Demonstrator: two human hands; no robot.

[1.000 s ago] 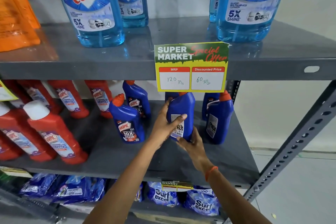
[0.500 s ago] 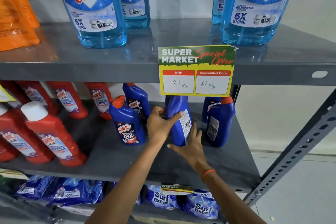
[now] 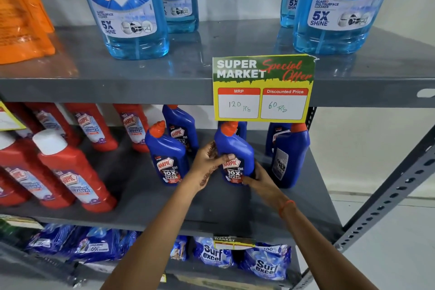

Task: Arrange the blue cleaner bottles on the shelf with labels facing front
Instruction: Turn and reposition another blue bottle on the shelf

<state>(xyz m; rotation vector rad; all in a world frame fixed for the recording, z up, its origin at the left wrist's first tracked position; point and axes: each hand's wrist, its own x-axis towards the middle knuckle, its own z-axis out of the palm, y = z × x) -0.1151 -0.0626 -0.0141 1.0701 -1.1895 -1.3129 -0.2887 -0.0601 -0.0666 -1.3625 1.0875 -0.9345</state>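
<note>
Several blue Harpic bottles with orange caps stand on the grey middle shelf point(image 3: 141, 193). My left hand point(image 3: 207, 162) and my right hand point(image 3: 260, 181) both grip one blue bottle point(image 3: 231, 146), upright, its front label towards me. To its left a blue bottle point(image 3: 167, 158) shows its front label, with another point(image 3: 180, 129) behind it. On the right a blue bottle point(image 3: 290, 155) shows its back label; one more point(image 3: 274, 134) stands behind it. A further bottle behind the held one is mostly hidden.
Red Harpic bottles point(image 3: 75, 172) fill the shelf's left side. Light blue Colin bottles point(image 3: 127, 7) and orange pouches point(image 3: 21, 19) stand on the shelf above, where a price card point(image 3: 263, 88) hangs. Surf Excel packs point(image 3: 266, 263) lie below. A slotted upright point(image 3: 395, 186) is at right.
The bottle in my hands has been turned from its back label, through side-on, to its front label facing me. My right hand shifted to its lower right side.
</note>
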